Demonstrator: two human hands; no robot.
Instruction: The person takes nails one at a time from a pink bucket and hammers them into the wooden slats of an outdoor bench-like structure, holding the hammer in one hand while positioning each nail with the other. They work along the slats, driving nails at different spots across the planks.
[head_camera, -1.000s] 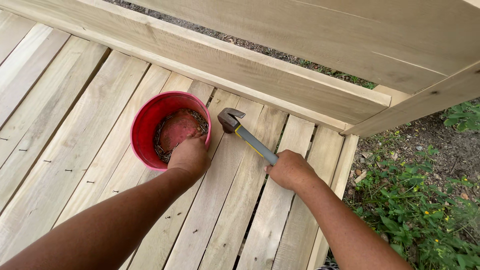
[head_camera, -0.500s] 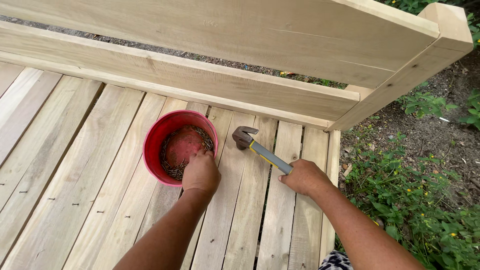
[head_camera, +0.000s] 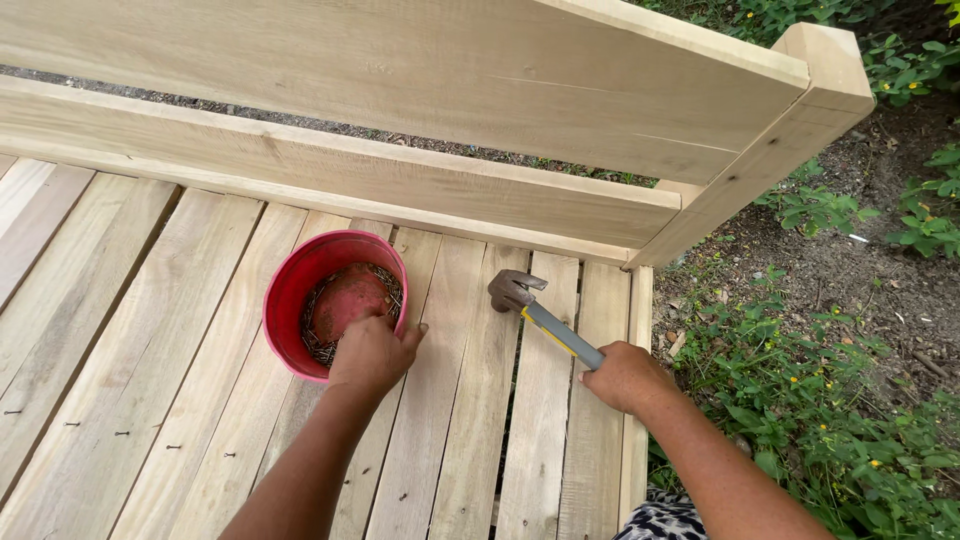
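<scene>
The left hand (head_camera: 368, 352) dips over the near rim of the red bowl (head_camera: 290, 300), fingers curled down among the nails (head_camera: 320, 345); whether they have pinched one yet cannot be told. The bowl sits on the slatted bench (head_camera: 150, 330), left of the hammer (head_camera: 545, 318). The right hand (head_camera: 625, 375) has its grip closed round the handle's near end, the head resting on a slat further away. To do this well, it seems best to pick a single nail by its shank and keep the hammer lying still until the nail is set. Count: one bowl, one hammer, two hands, a heap of nails too tangled to number, several nail heads already in the slats at the near left
</scene>
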